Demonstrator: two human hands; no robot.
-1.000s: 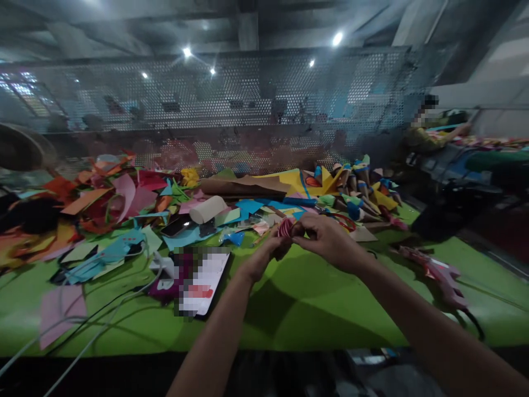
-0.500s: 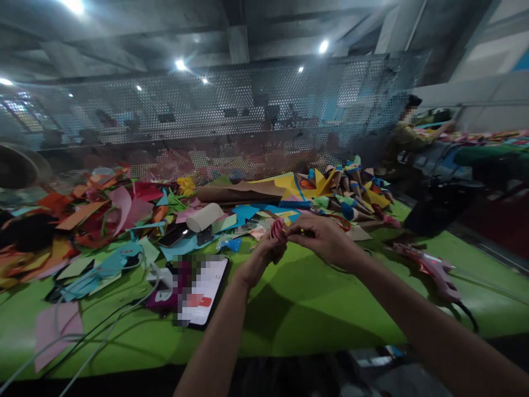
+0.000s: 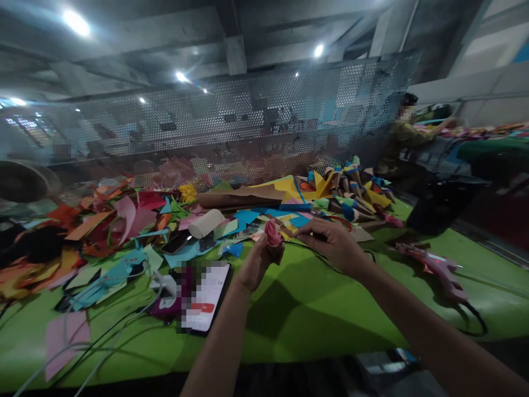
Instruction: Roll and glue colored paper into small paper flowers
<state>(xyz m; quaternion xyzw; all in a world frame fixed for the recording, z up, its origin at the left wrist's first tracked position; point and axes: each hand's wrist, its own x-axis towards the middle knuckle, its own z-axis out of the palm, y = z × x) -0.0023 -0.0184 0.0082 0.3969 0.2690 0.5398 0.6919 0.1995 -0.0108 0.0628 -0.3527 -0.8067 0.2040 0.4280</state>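
Observation:
A rolled pink paper flower [image 3: 273, 234] is held upright in my left hand [image 3: 259, 263], its layered petals showing above the fingers. Just to its right, my right hand [image 3: 328, 241] has thumb and fingers pinched together, a small gap away from the petals. Whatever sits between those fingertips is too small and dim to make out. Below both hands is the green tabletop [image 3: 314, 314]. A pink glue gun [image 3: 444, 273] lies to the right of my right forearm.
A phone [image 3: 209, 298] with a lit screen lies left of my left forearm, beside a white plug [image 3: 166, 286] and cables. Coloured paper scraps [image 3: 128, 212] heap at the back left. Several paper cones [image 3: 351, 190] pile at the back right. A person [image 3: 407, 132] works beyond.
My right hand has drawn slightly away from the pink flower to the right. My left hand has tilted and moved a little left, showing more of the petals. The view has shifted slightly.

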